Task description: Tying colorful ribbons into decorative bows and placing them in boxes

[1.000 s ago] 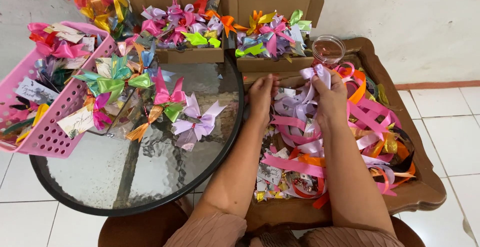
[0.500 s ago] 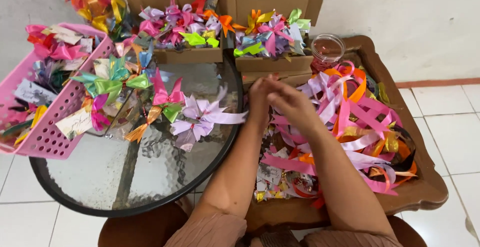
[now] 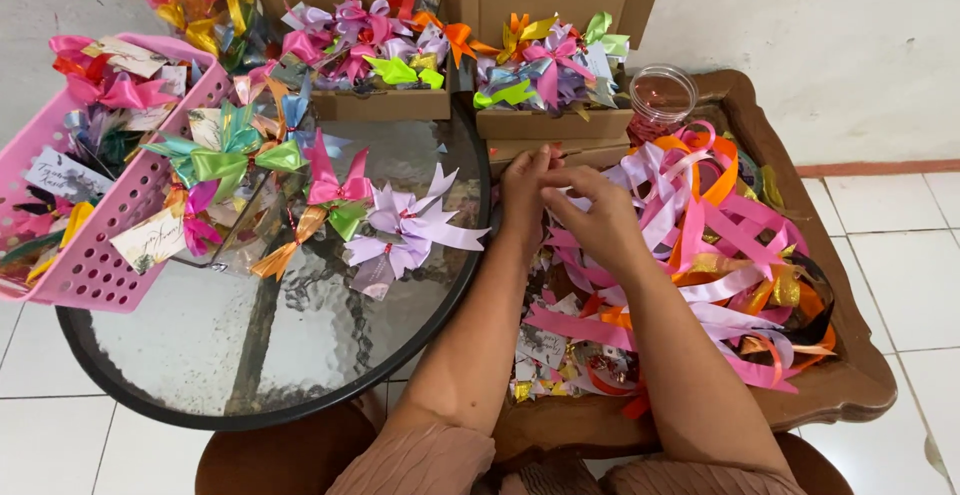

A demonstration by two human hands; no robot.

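At the far edge of the wooden tray (image 3: 850, 395), right of the round glass counter (image 3: 250, 355), both hands meet over a heap of loose ribbon strips (image 3: 700, 245). The left hand (image 3: 525, 190) has its fingertips pinched together, and the right hand (image 3: 600, 220) curls close against it; they seem to hold a small piece of ribbon between them, though it is too small and too hidden by the fingers to be sure. Risk lies mainly in the tangle: the satin strips, pink, lilac, orange and white, are slick and loop over one another, so pulling one free could drag neighbours over the tray's low rim onto the tiled floor. The clear plastic cup (image 3: 662, 95) stands just beyond the hands at the tray's far corner, light and easy to tip with a knuckle. Finished bows are stiff and pointed, with glossy folded petals; a lilac bow (image 3: 410, 225) lies on the rippled glass near the left forearm and could be swept off by an elbow. Further bows fill two brown cardboard boxes (image 3: 560, 120) at the far side and a pink perforated basket (image 3: 90, 265) on the left, along with paper tags.
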